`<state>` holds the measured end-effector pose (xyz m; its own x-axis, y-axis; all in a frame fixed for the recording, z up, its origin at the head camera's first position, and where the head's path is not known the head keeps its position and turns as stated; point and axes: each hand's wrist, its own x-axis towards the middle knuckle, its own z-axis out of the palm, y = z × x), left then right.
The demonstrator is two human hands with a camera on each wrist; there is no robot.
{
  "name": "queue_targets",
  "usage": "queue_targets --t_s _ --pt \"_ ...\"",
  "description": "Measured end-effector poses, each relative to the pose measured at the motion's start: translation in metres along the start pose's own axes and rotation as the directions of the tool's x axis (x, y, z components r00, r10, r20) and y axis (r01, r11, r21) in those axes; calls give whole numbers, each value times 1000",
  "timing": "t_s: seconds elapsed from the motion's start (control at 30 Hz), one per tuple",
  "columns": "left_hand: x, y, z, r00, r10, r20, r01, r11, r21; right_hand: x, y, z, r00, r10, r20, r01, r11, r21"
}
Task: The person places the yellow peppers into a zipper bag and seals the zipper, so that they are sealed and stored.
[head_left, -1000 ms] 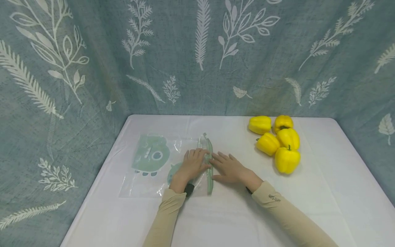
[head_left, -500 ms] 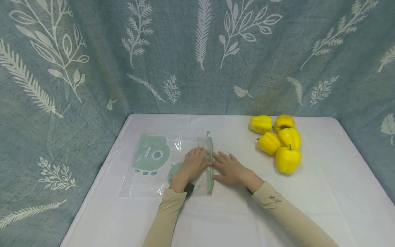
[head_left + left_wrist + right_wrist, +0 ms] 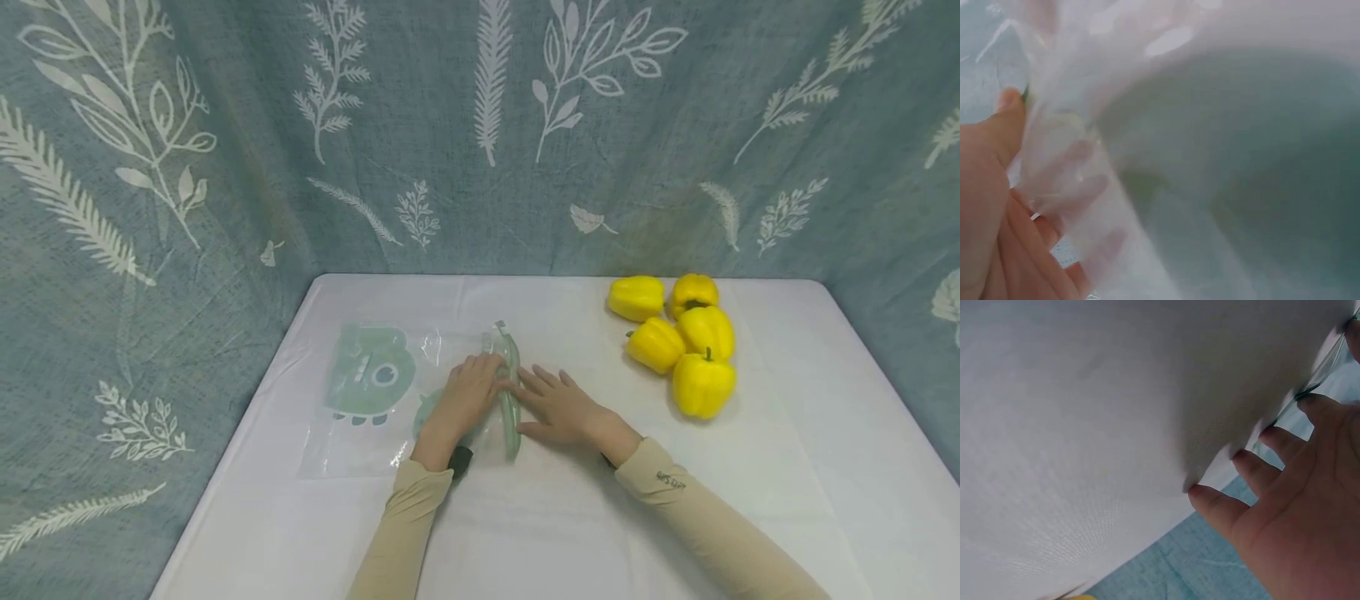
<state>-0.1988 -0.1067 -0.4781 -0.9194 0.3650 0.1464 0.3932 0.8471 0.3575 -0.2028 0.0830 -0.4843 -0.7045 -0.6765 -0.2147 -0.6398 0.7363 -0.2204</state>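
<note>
Left wrist view, clear bag (image 3: 1210, 156) blurred, fingers (image 3: 1038, 259) partly hidden behind it

The person's left arm, in a long beige fabric sleeve (image 3: 397, 533), reaches up from the lower edge of the head view; the right arm (image 3: 720, 517), clothed alike, slants in from the lower right. A small dark band (image 3: 460, 461) shows at the left wrist. The bare left grip (image 3: 468, 393) is palm down, fingers bent, thumb pointing right; whether it closes on anything is unclear. The bare right grip (image 3: 558, 408), also palm down, spreads its fingers loosely, thumb apart. The two nearly meet at left thumb and right forefinger.
</note>
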Motion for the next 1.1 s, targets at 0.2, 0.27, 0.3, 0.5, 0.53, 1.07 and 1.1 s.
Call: queue_targets --t_s 0.2,0.27,0.3,0.5,0.53,1.07,1.1 --pt "0 2 -1 999 6 -32 -5 1000 15 -2 0 0 1000 -2 0 2 1000 0" --pt "-1 2 -1 999 6 -33 -6 1000 7 -2 0 -1 1000 -2 1 2 1000 -3" --pt "-1 2 -1 1000 9 -30 -9 1000 7 -2 0 -1 1000 -2 1 2 1000 -3" --pt "-3 1 0 1000 26 -8 -26 1000 6 -2 -2 -4 1000 -1 3 1 1000 3" --pt "-3 0 0 1000 24 -3 -24 1000 0 -2 -2 -4 1000 -3 3 3 1000 4" --pt "-5 -1 -4 1000 30 5 -30 996 -86 -2 -1 -2 1000 -1 17 0 1000 11" --pt "-5 -1 -4 999 33 7 -32 996 -88 -2 -1 -2 1000 3 22 -3 1000 10"
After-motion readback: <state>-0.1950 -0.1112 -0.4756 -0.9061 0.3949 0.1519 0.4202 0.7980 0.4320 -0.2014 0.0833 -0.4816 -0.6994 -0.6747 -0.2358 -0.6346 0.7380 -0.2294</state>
